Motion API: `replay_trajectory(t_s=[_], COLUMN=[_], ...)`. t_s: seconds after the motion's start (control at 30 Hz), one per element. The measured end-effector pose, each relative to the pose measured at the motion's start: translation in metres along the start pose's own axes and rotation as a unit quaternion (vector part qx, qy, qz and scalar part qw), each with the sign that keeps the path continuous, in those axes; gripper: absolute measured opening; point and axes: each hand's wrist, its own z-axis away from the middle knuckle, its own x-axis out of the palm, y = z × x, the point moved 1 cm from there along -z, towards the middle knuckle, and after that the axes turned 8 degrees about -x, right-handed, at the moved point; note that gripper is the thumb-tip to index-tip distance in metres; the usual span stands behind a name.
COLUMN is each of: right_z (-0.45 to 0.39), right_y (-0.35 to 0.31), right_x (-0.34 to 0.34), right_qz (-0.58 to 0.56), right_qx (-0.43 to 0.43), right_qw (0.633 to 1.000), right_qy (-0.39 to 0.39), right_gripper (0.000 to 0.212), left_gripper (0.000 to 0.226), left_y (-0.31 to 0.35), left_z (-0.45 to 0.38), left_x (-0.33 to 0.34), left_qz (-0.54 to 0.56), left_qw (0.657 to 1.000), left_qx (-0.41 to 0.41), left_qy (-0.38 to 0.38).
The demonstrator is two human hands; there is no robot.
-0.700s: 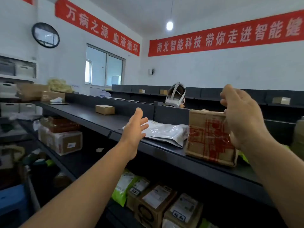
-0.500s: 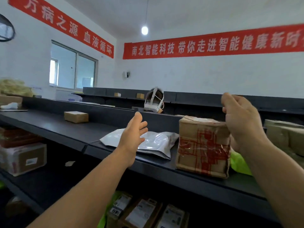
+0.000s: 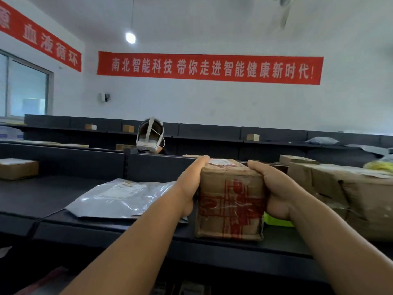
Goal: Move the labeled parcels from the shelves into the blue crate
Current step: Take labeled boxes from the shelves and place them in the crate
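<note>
A brown cardboard parcel [image 3: 230, 201] wrapped in red-printed tape stands at the front edge of the dark shelf [image 3: 42, 196], with a white label [image 3: 222, 162] on its top. My left hand [image 3: 189, 188] grips its left side, fingertips reaching the top back edge. On the opposite side my right hand [image 3: 274, 188] grips it, fingers curled over the top right corner. The parcel's base still rests on the shelf. The blue crate is not in view.
A grey plastic mailer [image 3: 119, 196] lies left of the parcel. A large taped carton [image 3: 350, 196] stands close on the right, with a yellow-green bag [image 3: 276, 221] under my right wrist. A small box [image 3: 18, 169] sits far left. A person in a white headset [image 3: 150, 135] is behind the shelf.
My left hand has moved right from above the mailer onto the parcel's left side. My right hand has dropped from the top corner to clasp the right side. The view has turned right.
</note>
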Motion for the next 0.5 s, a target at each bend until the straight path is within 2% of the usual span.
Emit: replay_trajectory(t_s=[0.1, 0.23, 0.37, 0.5], right_z=[0.004, 0.014, 0.026, 0.04], right_y=[0.001, -0.001, -0.003, -0.005], right_x=[0.0, 0.003, 0.006, 0.002], right_qz=[-0.005, -0.028, -0.049, -0.069], right_qx=[-0.017, -0.081, -0.177, -0.231], right_qw=[1.0, 0.996, 0.983, 0.97], right_qy=[-0.003, -0.021, -0.031, -0.039], right_gripper=[0.033, 0.028, 0.051, 0.059], left_gripper=[0.042, 0.037, 0.051, 0.056], left_y=[-0.003, -0.004, -0.005, -0.006], left_z=[0.002, 0.017, 0.028, 0.035], left_x=[0.001, 0.003, 0.01, 0.022], left_qz=[0.029, 0.077, 0.098, 0.115], left_qw=[0.998, 0.987, 0.959, 0.942], left_qx=[0.022, 0.115, 0.242, 0.29], left_qy=[-0.051, -0.086, -0.107, -0.125])
